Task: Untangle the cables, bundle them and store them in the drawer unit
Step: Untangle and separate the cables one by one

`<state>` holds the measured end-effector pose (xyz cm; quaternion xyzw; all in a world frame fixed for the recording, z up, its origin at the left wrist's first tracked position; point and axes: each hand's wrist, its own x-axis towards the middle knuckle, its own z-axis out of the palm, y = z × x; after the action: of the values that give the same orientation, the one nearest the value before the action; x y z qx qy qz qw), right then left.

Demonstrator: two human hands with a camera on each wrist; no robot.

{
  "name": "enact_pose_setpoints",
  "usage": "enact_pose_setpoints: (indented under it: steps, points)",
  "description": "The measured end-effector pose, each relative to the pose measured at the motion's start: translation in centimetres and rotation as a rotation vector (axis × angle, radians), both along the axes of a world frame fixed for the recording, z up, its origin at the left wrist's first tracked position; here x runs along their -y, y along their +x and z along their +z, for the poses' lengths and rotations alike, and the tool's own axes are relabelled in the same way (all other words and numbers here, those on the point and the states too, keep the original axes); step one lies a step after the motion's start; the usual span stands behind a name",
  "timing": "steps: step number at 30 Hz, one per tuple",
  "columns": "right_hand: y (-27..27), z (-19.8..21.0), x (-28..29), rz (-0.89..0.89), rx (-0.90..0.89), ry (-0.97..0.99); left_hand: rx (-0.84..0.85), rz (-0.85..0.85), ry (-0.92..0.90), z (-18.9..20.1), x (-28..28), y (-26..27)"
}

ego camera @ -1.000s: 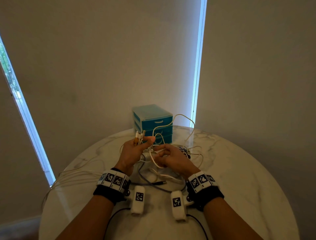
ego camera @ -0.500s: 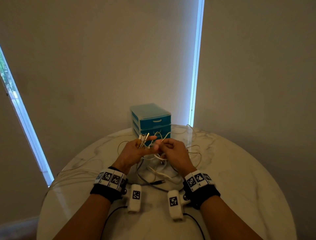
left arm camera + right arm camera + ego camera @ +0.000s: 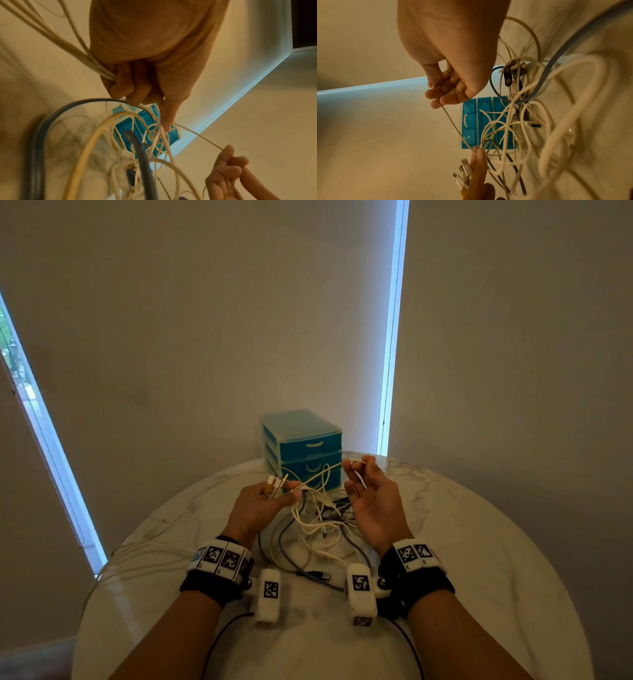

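Round white marble-patterned table (image 3: 479, 559) is carrying everything we are working with, and pale roller blinds are hanging behind it with slits of daylight at their edges. At the far edge a small teal plastic drawer unit (image 3: 301, 443) is standing with all three drawers closed.

We are holding both hands raised above the tabletop, in front of the unit. Our left hand (image 3: 260, 508) is curling its fingers round a bunch of white cable ends (image 3: 275, 482), the plugs sticking up past the thumb; the left wrist view is showing several white strands running out behind the fist. Our right hand (image 3: 373, 501) is pinching one thin white cable (image 3: 453, 127) between thumb and fingertips, the other fingers loosely bent. That strand is stretching taut across to the left thumb tip, touching it.

Between and below the hands a tangle of white and grey-blue cables (image 3: 318, 518) is lying on the marble. A dark plug (image 3: 320, 576) is resting nearer our wrists.
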<state>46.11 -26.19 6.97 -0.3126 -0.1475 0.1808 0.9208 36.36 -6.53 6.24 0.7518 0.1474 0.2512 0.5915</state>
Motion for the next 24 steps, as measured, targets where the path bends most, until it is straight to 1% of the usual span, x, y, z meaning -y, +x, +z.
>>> enact_pose_setpoints:
  steps: [3,5,8,10,12,14,16,18,20,22,24]
  points:
    - [-0.5,0.5,-0.3,0.024,0.063,-0.03,-0.014,0.039,0.062,-0.2,-0.4,0.2]
    - [-0.8,0.6,-0.6,0.029,0.116,-0.088,0.016,0.056,0.083,-0.2,-0.3,0.3]
    - [-1.4,0.2,-1.9,0.039,0.191,-0.267,0.059,0.056,0.091,0.2,0.1,0.2]
    - [-1.9,-0.4,-2.8,0.032,0.234,-0.408,0.058,0.028,0.131,0.3,0.3,0.1]
    - [-2.1,-1.2,-3.2,-0.047,0.262,-0.514,0.025,0.001,0.161,0.4,0.4,0.1]
    - [-1.9,-1.4,-3.2,-0.166,0.292,-0.564,0.003,-0.022,0.171,0.3,0.4,0.0]
    - [-1.6,-1.1,-2.7,-0.294,0.319,-0.57,-0.011,-0.003,0.174,0.5,0.3,0.0]
    - [-1.2,-0.5,-2.1,-0.376,0.279,-0.516,-0.003,0.049,0.173,0.6,-0.1,-0.1]
    - [-0.8,0.0,-1.5,-0.365,0.166,-0.423,0.014,0.134,0.172,0.4,-0.8,0.1]
    - [-0.5,0.0,-1.0,-0.313,0.077,-0.339,0.029,0.197,0.173,0.1,-1.5,0.2]
    - [-0.6,0.0,-1.0,-0.254,0.048,-0.302,0.054,0.172,0.158,0.0,-1.6,0.3]
